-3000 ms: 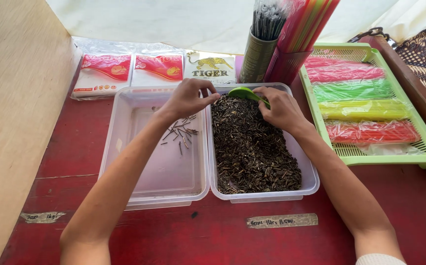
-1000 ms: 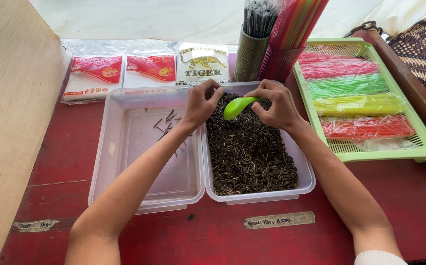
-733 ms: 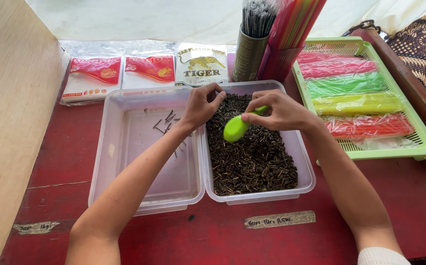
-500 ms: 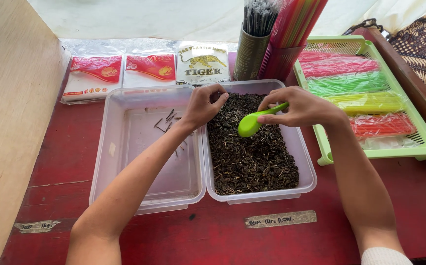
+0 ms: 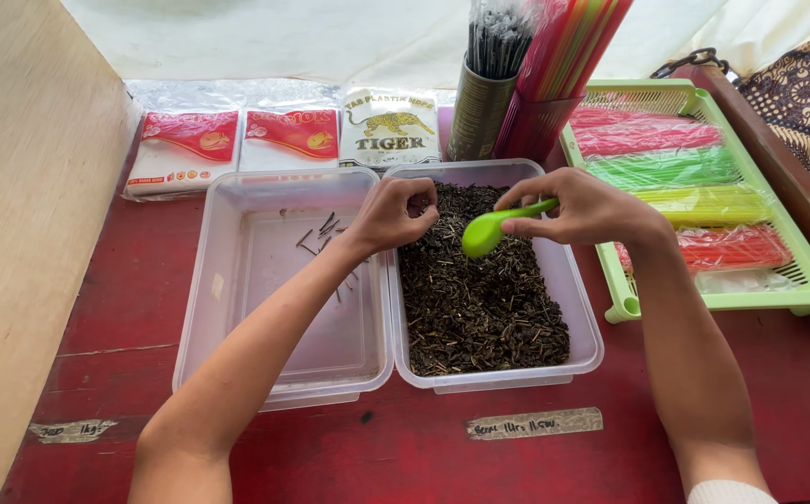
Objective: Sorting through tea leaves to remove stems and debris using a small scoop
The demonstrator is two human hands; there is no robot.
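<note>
**Spoon swung over the tea tub**

Since three seconds ago, the right hand [image 5: 578, 207] has lifted the green spoon [image 5: 498, 225] off the far rim. Pinched by its handle, it hangs over the dried leaves [image 5: 480, 289], long axis running left-right, bowl pointing left and slightly down. Left hand [image 5: 394, 210] curls fingertips together above the right tub [image 5: 590, 327], beside the left tub [image 5: 274, 385] on the table [image 5: 405, 448].

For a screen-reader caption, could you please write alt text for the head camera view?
A person's right hand holds a green plastic spoon over a clear tub of dark dried leaves, while the left hand pinches at the leaves. Beside it, another clear tub holds a few twigs.
</note>
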